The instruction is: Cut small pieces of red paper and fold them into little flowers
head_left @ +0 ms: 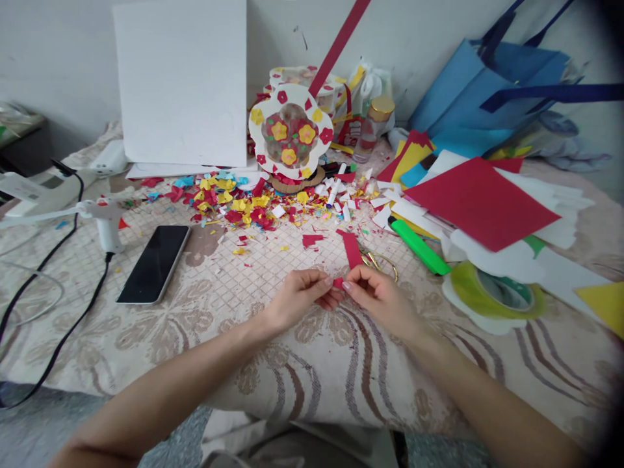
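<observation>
My left hand (299,296) and my right hand (377,296) meet over the patterned cloth (302,364), both pinched on a small red paper piece (338,283) between the fingertips. Just beyond them lie a red paper strip (351,247) and scissors (377,261) with gold handles. Further back stands a white flower-shaped paper craft (290,133) decorated with red and yellow paper flowers. A heap of red, yellow and blue paper scraps (234,201) is spread in front of it.
A black phone (155,262) lies to the left, beside a white glue gun (104,221) with a black cable. On the right are a red paper sheet (480,201), a green marker (422,247), a roll of green tape (497,292) and a blue bag (492,91). White board (182,81) leans at the back.
</observation>
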The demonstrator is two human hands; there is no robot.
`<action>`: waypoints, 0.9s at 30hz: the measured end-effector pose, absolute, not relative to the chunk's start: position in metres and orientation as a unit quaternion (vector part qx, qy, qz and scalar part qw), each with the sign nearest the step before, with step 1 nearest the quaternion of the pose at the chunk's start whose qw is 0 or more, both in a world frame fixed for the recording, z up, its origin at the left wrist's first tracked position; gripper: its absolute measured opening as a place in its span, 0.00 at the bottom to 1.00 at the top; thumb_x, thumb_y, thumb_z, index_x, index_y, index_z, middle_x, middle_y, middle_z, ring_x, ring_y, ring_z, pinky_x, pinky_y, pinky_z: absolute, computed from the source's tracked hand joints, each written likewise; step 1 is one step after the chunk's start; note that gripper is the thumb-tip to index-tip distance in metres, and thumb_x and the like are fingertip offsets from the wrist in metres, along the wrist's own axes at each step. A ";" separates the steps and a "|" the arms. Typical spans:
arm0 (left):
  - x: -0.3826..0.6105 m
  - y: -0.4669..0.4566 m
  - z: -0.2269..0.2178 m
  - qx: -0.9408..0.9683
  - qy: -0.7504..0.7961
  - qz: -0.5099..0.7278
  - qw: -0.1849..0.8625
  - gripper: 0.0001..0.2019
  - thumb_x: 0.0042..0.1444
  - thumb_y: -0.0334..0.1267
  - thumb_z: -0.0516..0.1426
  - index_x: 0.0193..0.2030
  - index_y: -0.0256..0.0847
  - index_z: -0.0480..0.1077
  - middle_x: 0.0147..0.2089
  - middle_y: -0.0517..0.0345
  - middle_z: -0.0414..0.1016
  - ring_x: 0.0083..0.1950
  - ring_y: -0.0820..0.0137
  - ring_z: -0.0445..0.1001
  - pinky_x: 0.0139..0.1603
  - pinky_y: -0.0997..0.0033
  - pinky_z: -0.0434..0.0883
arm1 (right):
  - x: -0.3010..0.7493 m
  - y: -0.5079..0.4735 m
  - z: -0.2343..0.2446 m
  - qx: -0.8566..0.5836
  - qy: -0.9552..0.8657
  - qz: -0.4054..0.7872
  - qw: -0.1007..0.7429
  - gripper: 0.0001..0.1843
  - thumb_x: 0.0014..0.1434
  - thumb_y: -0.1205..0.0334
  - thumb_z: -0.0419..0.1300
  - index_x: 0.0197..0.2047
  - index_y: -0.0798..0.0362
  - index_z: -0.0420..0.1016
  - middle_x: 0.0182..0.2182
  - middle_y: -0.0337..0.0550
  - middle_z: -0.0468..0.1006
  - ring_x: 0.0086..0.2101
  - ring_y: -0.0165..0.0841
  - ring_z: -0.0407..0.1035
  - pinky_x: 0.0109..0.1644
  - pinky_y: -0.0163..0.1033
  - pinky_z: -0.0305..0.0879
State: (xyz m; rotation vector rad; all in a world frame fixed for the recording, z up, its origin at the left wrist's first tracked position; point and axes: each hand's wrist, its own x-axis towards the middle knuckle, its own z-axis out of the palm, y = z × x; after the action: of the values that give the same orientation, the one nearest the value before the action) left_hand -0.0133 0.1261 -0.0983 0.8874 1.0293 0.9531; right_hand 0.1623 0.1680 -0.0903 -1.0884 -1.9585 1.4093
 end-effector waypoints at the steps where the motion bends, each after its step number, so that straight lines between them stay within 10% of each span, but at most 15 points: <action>1: -0.013 0.126 -0.098 0.386 0.456 0.422 0.682 0.16 0.53 0.49 0.57 0.28 0.35 0.71 0.28 0.54 0.75 0.28 0.72 0.73 0.34 0.70 0.71 | 0.162 0.168 -0.090 -0.400 -0.717 0.516 0.246 0.08 0.59 0.60 0.54 0.29 0.51 0.65 0.24 0.36 0.67 0.26 0.28 0.61 0.29 0.34 0.60; 12: -0.015 0.128 -0.096 0.471 0.498 0.428 0.589 0.15 0.52 0.48 0.58 0.27 0.36 0.67 0.24 0.59 0.70 0.24 0.77 0.66 0.26 0.76 0.65 | 0.162 0.167 -0.092 -0.387 -0.670 0.603 0.194 0.18 0.62 0.48 0.49 0.30 0.51 0.70 0.22 0.38 0.70 0.22 0.29 0.63 0.24 0.34 0.57; 27: -0.015 0.128 -0.100 0.483 0.507 0.405 0.588 0.14 0.55 0.45 0.55 0.28 0.35 0.66 0.24 0.59 0.70 0.25 0.76 0.67 0.28 0.75 0.65 | 0.161 0.165 -0.095 -0.391 -0.700 0.557 0.214 0.09 0.56 0.60 0.58 0.27 0.53 0.66 0.21 0.33 0.65 0.22 0.26 0.58 0.24 0.33 0.53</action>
State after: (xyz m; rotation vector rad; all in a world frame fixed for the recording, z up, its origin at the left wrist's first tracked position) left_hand -0.0145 0.1285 -0.0998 1.1261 1.1807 0.9436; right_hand 0.1611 0.1653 -0.0950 -1.0858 -1.9423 1.5457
